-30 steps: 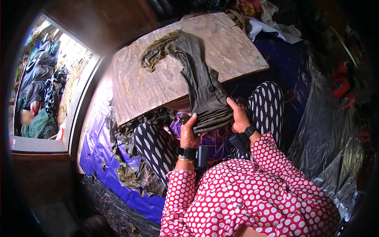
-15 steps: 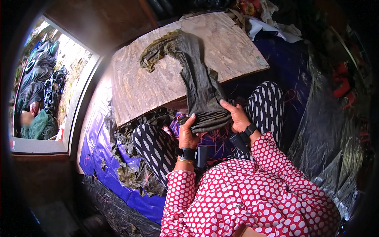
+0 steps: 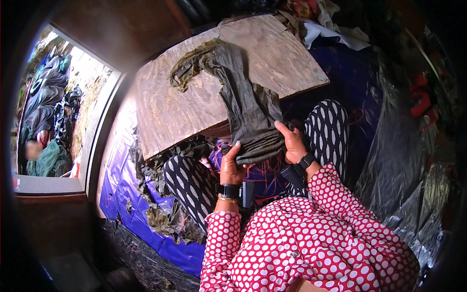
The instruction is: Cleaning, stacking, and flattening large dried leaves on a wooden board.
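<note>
Ok: left hand [image 3: 232, 165] and right hand [image 3: 293, 144] fingers pinch the near end of a dark olive leaf strip [image 3: 243, 97] (wrinkled, limp), which trails up across the wooden board [image 3: 160, 112] over the lap.

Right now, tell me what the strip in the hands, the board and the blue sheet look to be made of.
Strip: dull olive-grey, limp and creased, frayed at its far end; looks like dried leaf or bark, possibly cloth. The left hand and right hand grip its near end.
Board: pale wood, likely plywood, with visible grain, stained and worn.
Blue sheet: glossy and crinkled, probably plastic tarpaulin.
</note>
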Action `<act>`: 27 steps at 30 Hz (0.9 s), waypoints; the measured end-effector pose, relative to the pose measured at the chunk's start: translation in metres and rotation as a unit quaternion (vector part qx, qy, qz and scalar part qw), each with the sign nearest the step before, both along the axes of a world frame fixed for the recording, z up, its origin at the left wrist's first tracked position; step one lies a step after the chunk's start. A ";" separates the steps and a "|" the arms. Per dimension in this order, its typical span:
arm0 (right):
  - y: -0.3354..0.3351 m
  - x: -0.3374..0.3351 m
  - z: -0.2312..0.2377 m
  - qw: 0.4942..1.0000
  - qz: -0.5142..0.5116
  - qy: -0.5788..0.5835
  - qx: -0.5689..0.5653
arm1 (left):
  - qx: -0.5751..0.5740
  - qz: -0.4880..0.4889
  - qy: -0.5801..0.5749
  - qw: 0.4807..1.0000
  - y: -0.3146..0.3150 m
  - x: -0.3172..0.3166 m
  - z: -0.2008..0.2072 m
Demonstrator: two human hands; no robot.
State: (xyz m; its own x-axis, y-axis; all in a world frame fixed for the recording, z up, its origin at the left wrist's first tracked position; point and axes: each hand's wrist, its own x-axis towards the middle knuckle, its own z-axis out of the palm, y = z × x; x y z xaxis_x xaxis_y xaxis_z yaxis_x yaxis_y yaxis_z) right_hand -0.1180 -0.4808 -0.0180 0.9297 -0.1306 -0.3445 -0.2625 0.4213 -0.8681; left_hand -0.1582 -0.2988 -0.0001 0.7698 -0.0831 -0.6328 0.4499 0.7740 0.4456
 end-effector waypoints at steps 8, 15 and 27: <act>-0.001 0.002 0.009 0.999 -0.003 -0.010 0.032 | 0.006 -0.070 0.001 0.998 0.008 0.001 -0.012; -0.005 0.003 0.008 0.998 -0.006 0.006 0.057 | 0.008 -0.090 -0.084 0.992 0.019 -0.002 -0.006; -0.003 0.001 0.012 1.000 -0.004 -0.006 0.014 | -0.047 -0.010 -0.083 0.995 0.005 0.001 -0.003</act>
